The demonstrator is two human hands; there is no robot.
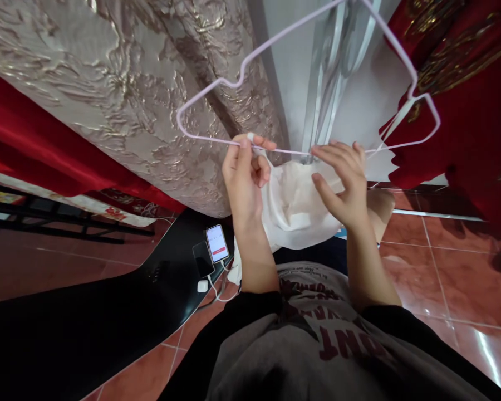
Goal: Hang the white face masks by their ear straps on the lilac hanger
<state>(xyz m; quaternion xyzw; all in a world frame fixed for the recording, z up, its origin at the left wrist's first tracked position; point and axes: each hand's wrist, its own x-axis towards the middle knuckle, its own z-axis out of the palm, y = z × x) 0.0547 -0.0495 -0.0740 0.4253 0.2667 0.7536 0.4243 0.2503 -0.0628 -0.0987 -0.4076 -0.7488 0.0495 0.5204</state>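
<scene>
A pale lilac wire clothes hanger hangs in front of me, its bottom bar level with my hands. My left hand is closed, pinching that bar together with the edge of a white cloth. The cloth droops below the bar between both hands. My right hand has its fingers curled over the bar and the cloth's upper edge, thumb apart underneath.
A silver-beige embossed fabric hangs at the left over red cloth. A red and gold garment hangs at the right. Two phones with a white charger lie on a black surface over red floor tiles.
</scene>
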